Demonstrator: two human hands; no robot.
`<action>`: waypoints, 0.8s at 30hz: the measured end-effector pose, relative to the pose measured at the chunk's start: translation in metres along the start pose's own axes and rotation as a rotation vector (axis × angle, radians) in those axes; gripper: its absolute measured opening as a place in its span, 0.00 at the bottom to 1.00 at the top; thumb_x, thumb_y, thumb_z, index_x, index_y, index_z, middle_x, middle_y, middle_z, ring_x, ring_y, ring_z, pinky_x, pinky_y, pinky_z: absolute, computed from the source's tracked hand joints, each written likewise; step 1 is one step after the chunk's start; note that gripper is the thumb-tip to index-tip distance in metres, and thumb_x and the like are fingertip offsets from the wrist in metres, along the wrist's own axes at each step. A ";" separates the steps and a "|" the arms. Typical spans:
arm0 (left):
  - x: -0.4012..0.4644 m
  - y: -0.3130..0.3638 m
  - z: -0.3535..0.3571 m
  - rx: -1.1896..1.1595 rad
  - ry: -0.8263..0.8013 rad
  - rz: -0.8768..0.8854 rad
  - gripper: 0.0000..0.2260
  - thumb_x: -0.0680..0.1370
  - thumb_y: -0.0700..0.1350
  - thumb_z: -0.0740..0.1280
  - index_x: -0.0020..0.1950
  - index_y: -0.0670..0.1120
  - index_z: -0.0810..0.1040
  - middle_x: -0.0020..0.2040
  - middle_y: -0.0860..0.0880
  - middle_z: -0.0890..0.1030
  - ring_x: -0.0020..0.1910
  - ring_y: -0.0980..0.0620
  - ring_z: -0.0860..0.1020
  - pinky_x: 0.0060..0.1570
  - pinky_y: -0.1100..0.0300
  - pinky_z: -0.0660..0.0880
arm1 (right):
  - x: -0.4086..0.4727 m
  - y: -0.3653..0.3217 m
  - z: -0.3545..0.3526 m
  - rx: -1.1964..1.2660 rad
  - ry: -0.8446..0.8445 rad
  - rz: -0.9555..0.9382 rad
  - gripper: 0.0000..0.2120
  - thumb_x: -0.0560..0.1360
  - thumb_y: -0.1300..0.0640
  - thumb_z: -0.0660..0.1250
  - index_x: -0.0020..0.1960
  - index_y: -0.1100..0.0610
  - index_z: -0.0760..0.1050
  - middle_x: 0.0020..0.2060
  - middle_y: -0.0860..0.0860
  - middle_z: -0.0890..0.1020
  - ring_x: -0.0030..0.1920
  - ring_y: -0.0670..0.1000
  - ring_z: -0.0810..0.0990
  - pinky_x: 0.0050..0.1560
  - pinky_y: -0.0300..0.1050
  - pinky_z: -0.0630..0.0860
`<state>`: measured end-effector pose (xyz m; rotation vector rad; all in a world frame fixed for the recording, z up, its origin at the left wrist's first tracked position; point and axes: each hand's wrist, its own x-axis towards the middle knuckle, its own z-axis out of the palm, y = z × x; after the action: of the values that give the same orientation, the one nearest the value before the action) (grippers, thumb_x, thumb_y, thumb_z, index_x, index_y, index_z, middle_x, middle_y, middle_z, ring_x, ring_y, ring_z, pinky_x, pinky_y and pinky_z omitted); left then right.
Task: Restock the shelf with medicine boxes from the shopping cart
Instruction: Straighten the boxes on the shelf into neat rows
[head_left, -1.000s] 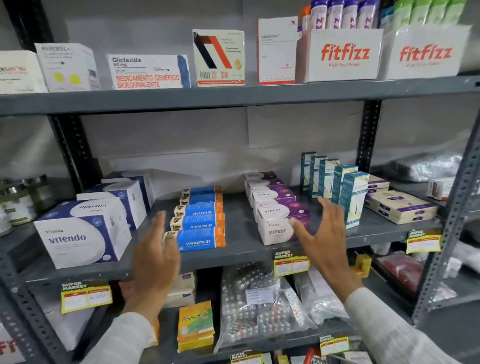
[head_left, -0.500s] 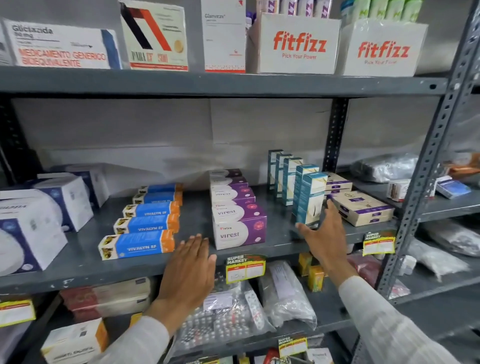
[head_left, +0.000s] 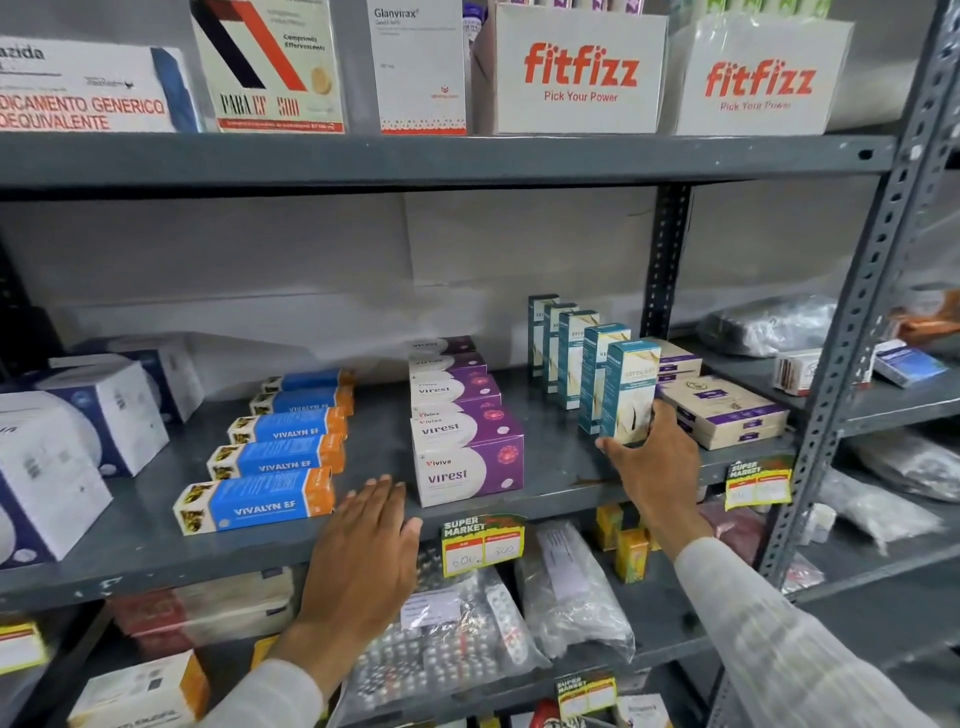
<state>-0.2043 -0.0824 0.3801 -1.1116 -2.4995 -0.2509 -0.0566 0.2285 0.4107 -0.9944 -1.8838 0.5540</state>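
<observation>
On the middle grey shelf stand rows of medicine boxes. The row of blue and orange Vivalyn EF boxes lies left of centre. Purple and white Virest boxes run back in the middle. Upright teal boxes form a row to the right. My right hand has its thumb and fingers around the base of the front teal box. My left hand lies flat, fingers apart, on the shelf's front edge between the Vivalyn and Virest rows, holding nothing. No shopping cart is in view.
Beige flat boxes sit right of the teal row. Large white and blue boxes fill the left. Fitfizz cartons stand on the upper shelf. Bags of blister packs lie below. A perforated upright post rises at right.
The view has shifted right and closer. My right hand moved from the Virest row to the front teal box and closed around its base. My left hand came off the Vivalyn boxes onto the shelf edge.
</observation>
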 end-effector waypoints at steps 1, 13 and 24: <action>0.000 0.000 0.000 0.005 0.000 -0.002 0.29 0.84 0.58 0.48 0.74 0.42 0.74 0.74 0.42 0.75 0.75 0.45 0.73 0.76 0.50 0.63 | -0.001 0.000 0.000 0.000 0.007 0.005 0.33 0.66 0.48 0.82 0.62 0.51 0.67 0.60 0.53 0.83 0.60 0.57 0.82 0.54 0.55 0.81; -0.001 0.002 -0.003 -0.024 -0.012 -0.017 0.29 0.84 0.57 0.48 0.77 0.43 0.71 0.77 0.43 0.72 0.77 0.45 0.69 0.78 0.51 0.60 | -0.008 -0.004 -0.006 -0.009 0.024 -0.009 0.32 0.67 0.48 0.82 0.62 0.49 0.66 0.61 0.52 0.82 0.61 0.57 0.81 0.54 0.52 0.79; -0.001 0.003 -0.006 -0.045 -0.010 -0.020 0.30 0.84 0.58 0.47 0.78 0.42 0.70 0.78 0.43 0.71 0.78 0.45 0.68 0.80 0.50 0.60 | -0.008 -0.005 -0.005 -0.031 0.018 -0.011 0.30 0.68 0.50 0.81 0.62 0.49 0.67 0.61 0.53 0.82 0.60 0.56 0.81 0.55 0.51 0.79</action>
<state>-0.2000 -0.0832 0.3849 -1.1091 -2.5265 -0.3092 -0.0527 0.2184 0.4126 -1.0055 -1.8855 0.5092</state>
